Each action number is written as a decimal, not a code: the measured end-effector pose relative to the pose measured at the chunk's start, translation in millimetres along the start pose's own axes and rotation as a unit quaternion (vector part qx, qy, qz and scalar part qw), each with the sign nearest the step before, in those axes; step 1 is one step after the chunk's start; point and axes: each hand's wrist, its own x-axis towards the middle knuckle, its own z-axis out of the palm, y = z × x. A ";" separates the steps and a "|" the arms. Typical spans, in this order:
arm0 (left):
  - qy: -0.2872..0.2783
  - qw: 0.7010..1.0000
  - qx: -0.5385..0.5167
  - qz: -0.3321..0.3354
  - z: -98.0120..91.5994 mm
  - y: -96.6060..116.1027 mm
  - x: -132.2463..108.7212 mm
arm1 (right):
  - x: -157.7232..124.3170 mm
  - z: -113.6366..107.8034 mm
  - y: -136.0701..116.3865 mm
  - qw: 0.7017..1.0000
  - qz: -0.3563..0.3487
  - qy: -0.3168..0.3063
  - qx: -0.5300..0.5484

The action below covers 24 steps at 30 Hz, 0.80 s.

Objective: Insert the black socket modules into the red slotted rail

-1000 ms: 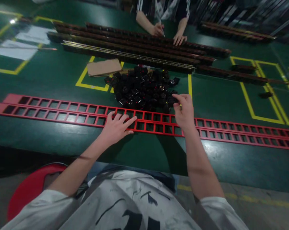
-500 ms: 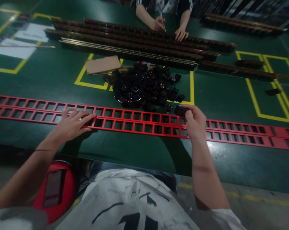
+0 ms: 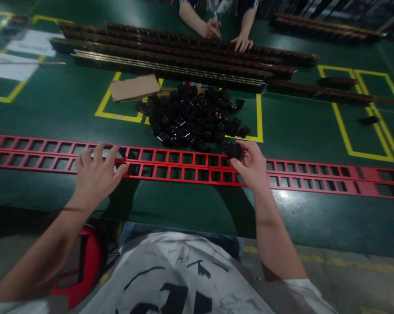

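Tabletop point(image 3: 184, 200), seen from the head camera: green, with yellow lines point(image 3: 261, 117) marking boxes across it.
Floor point(image 3: 331, 272): grey, along the bottom right; at lower left, a red stool point(image 3: 93, 261) with a dark flat object point(image 3: 73, 264) on it.
Far side: a co-worker's hand point(image 3: 212, 29) holds a pen point(image 3: 219, 30); the other lies on the long dark bars point(image 3: 167, 69), which run nearly parallel across the table.
Papers point(image 3: 14, 66): at upper left, with a thin rod crossing one.
Red frame point(image 3: 178, 165): two rows of square cells, running from the left edge of view to the right, flat on the table. Beside the left hand, dark shapes show in some cells; parts or shadow, I cannot tell.
Black parts point(image 3: 190, 115): a loose heap just beyond the frame, behind its middle; a cardboard piece point(image 3: 134, 88) lies at the heap's left.
Left hand point(image 3: 97, 172): palm down, fingers spread wide over the frame; how firmly it touches cannot be told.
Right hand point(image 3: 252, 163): thumb and fingers pinch one black block point(image 3: 232, 149) above the frame's far side, near the heap.
Near edge point(image 3: 298, 250): slants gently down to the right, a strip of green between it and the frame.
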 end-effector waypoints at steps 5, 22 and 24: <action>-0.023 0.992 -0.092 0.089 3.6 92.0 -5.2 | -3.3 4.2 7.1 0.995 -0.002 0.103 0.000; -0.045 0.972 -0.133 0.189 14.1 114.9 4.2 | -2.6 14.1 -0.6 0.993 0.050 0.092 0.047; -0.052 0.968 -0.135 0.203 15.5 113.4 6.2 | -2.8 13.7 -1.7 0.993 0.049 0.092 0.046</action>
